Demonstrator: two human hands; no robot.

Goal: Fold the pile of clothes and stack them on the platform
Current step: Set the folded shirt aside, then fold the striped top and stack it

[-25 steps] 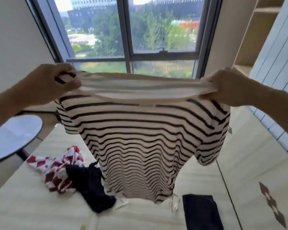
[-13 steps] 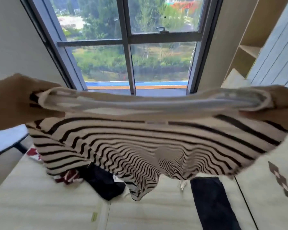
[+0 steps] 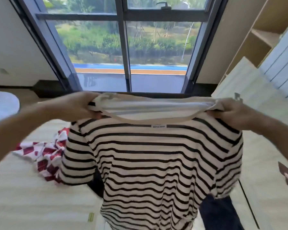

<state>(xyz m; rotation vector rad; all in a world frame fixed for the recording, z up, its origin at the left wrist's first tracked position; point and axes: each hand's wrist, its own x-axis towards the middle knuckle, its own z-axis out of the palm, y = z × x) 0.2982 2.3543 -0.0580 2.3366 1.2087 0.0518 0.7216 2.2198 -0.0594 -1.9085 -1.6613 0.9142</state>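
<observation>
Head view, the only one I have.

I see the left hand [image 3: 76, 105] with its fingers curled round the left shoulder of the striped shirt [image 3: 153, 155], just beside the neckline. The right hand [image 3: 231, 112] grips the right shoulder the same way, fingers closed on bunched cloth. Both hands are level with each other and well apart, and the neckline is stretched between them.

The shirt is cream with black horizontal stripes. It hangs straight down from the two hands and is spread flat facing me. A small white label [image 3: 158, 126] sits just under the collar. The short sleeves droop on either side below each hand. The hem runs out of the bottom of the picture, so I cannot tell if it touches the platform [image 3: 23, 196].

The platform is pale wood-grain and lies beneath and behind the shirt.

- A red-and-white checked garment [image 3: 43, 153] lies crumpled on it to the left, below my left forearm, its edge hidden behind the shirt's left sleeve.
- A dark garment [image 3: 96, 181] shows in the gap under that sleeve; most of it is hidden.
- A navy garment [image 3: 219, 211] lies on the platform at lower right, partly behind the shirt's hem.

Background: a dark-framed window [image 3: 125, 47] straight ahead, a round white table [image 3: 3, 103] far left, and a wooden shelf unit [image 3: 259, 35] at upper right.
</observation>
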